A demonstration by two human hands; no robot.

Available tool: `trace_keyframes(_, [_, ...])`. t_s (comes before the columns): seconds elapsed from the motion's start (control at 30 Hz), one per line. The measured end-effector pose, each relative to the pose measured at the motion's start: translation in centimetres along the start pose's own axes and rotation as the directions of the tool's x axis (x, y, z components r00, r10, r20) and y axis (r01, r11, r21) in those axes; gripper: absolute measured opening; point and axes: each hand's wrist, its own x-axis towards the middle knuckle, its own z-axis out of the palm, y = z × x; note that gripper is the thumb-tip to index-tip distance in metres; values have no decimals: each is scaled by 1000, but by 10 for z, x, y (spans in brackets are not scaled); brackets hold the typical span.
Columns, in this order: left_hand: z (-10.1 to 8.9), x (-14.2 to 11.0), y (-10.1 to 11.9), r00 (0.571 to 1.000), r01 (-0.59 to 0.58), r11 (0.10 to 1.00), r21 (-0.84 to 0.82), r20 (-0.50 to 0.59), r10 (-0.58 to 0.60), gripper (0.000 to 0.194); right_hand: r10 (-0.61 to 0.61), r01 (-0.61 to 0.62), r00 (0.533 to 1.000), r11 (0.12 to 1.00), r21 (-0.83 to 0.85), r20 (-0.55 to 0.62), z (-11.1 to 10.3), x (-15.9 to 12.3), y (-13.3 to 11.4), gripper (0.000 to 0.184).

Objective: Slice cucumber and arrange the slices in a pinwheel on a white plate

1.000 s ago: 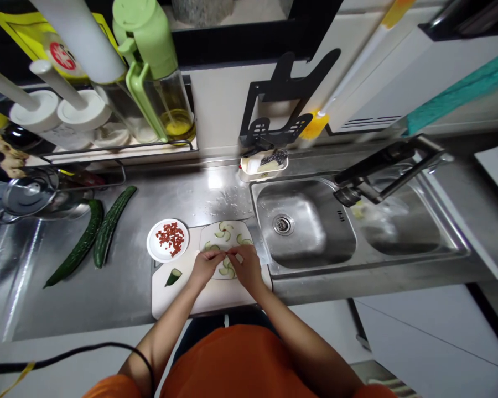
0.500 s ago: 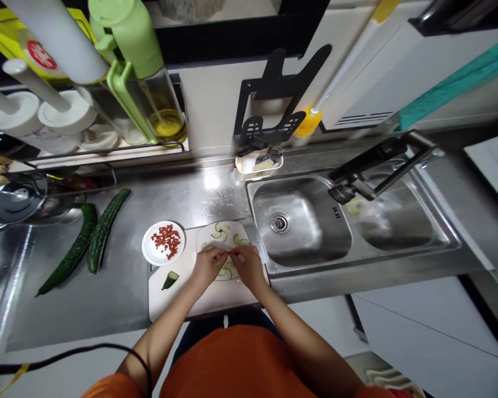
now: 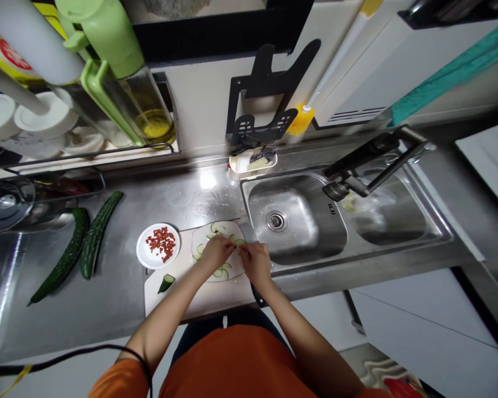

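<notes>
My left hand and my right hand hover close together over a white plate of thin cucumber slices laid in a pattern. Both hands have their fingers pinched together near the plate's middle right; what they pinch is too small to make out. The plate rests on a white cutting board. A cucumber end piece lies on the board's left side. A small white dish of red bits sits just left of the plate.
Two whole cucumbers lie on the steel counter at left. A double sink with a dark faucet is right of the board. A green oil bottle, white containers and a soap dish line the back.
The view has shifted slightly left and down. Both hands stay over the plate; my right hand has moved a little toward the plate's right edge.
</notes>
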Motion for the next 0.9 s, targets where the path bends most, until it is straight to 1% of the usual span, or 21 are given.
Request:
trace_keyframes(0.17, [4, 8, -2, 999, -36, 998, 56, 35, 34, 19, -1, 2, 1000, 996, -92, 10, -1, -4, 4, 19])
trace_keyframes(0.4, [6, 13, -2, 996, -72, 987, 142, 71, 62, 19, -54, 58, 998, 992, -109, 40, 5, -5, 5, 20])
trace_keyframes(0.57, [6, 13, 1, 996, -62, 985, 164, 75, 50, 18, -69, 77, 996, 984, -160, 57, 8, -4, 8, 22])
trace_keyframes(0.8, [6, 13, 5, 1000, -2, 989, 147, 26, -2, 16, -73, 82, 996, 978, -192, 51, 9, -2, 7, 23])
trace_keyframes(0.9, [6, 13, 5, 1000, 4, 986, 165, 22, -8, 17, -73, 82, 996, 977, -197, 53, 8, -2, 6, 23])
